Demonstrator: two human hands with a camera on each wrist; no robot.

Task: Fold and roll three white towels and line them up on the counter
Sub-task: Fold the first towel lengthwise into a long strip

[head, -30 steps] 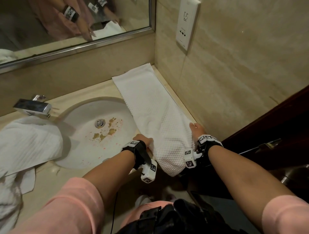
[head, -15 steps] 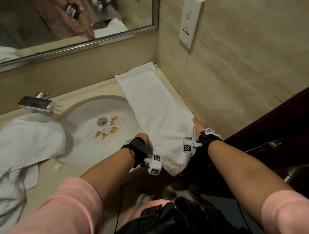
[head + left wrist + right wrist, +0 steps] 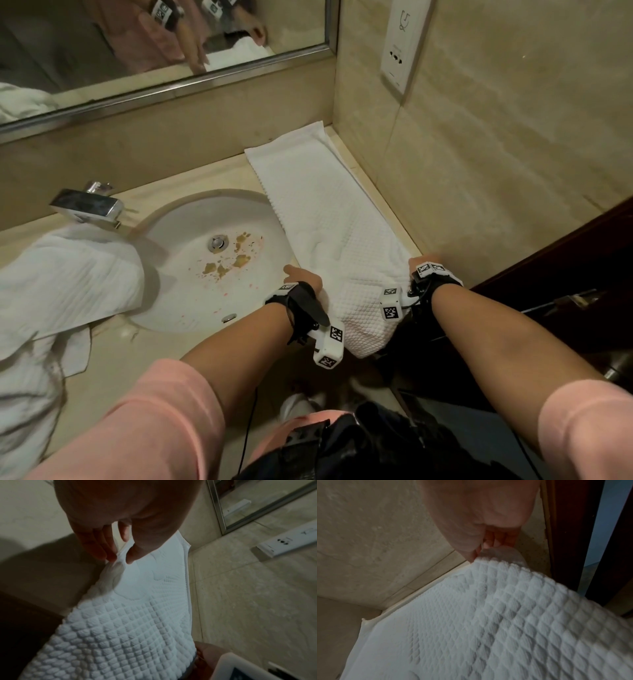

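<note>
Two hands are seen at the near end of a long folded white towel point(image 3: 329, 240), which lies along the right side of the tabletop point(image 3: 113, 363) against the tiled wall point(image 3: 513, 154). Its near end hangs past the tabletop edge and is partly hidden by the wrist-worn marker blocks. The left hand point(image 3: 303, 275) is shown in the left wrist view with thumb and fingertips point(image 3: 109, 553) pinched on the towel's left edge. The right hand point(image 3: 423, 262) is largely hidden behind its wrist strap; in the right wrist view its fingers point(image 3: 498, 539) are seen curled at the towel's right edge, though the exact grip is hard to make out. The fabric is raised in a waffle grid, with a smooth flat band at the far end. Left of it, a round white sink point(image 3: 191, 274) is set into the tabletop, with brownish stains around its metal drain point(image 3: 218, 242). A crumpled ribbed white towel point(image 3: 65, 284) is draped at the left, cut off by the frame. A chrome faucet point(image 3: 87, 205), a mirror point(image 3: 164, 44) and a wall socket point(image 3: 404, 44) are seen beyond.
</note>
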